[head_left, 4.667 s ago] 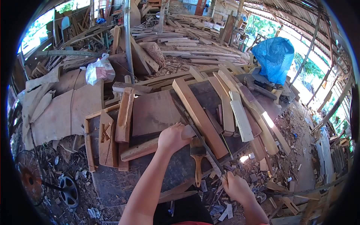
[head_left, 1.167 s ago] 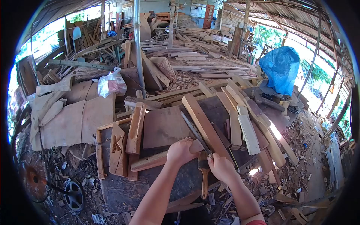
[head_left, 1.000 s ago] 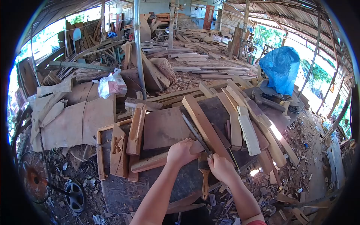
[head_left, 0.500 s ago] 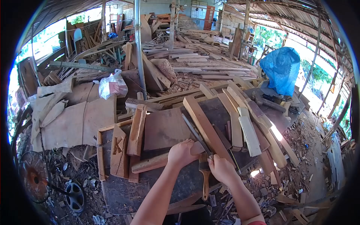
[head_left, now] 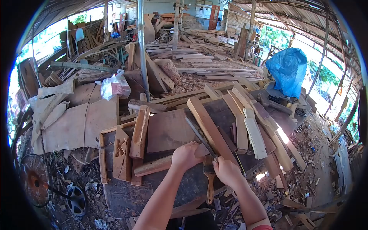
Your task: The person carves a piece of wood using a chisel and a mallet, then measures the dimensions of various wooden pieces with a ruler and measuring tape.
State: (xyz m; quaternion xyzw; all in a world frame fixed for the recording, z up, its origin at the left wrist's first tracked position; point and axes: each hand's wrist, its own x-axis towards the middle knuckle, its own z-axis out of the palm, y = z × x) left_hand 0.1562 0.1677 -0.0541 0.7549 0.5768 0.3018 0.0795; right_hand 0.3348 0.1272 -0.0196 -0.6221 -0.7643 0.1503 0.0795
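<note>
My left hand (head_left: 186, 156) is closed round the right part of a short wooden block (head_left: 155, 165), pressing it down on the dark bench top (head_left: 153, 195). My right hand (head_left: 227, 172) grips the near end of a long, narrow dark metal file (head_left: 200, 136). The file slants away to the upper left, beside the end of the block and next to a long reddish beam (head_left: 212, 132). A brush with a wooden handle (head_left: 210, 188) lies just below, between my hands; my right hand and the file partly cover its head area.
Left on the bench are a block with a carved K (head_left: 121, 157) and an upright-grained offcut (head_left: 139, 132). More planks (head_left: 255, 138) lie to the right. A metal pole (head_left: 142, 53) stands beyond. A fan (head_left: 35, 180) and wood scraps are on the ground.
</note>
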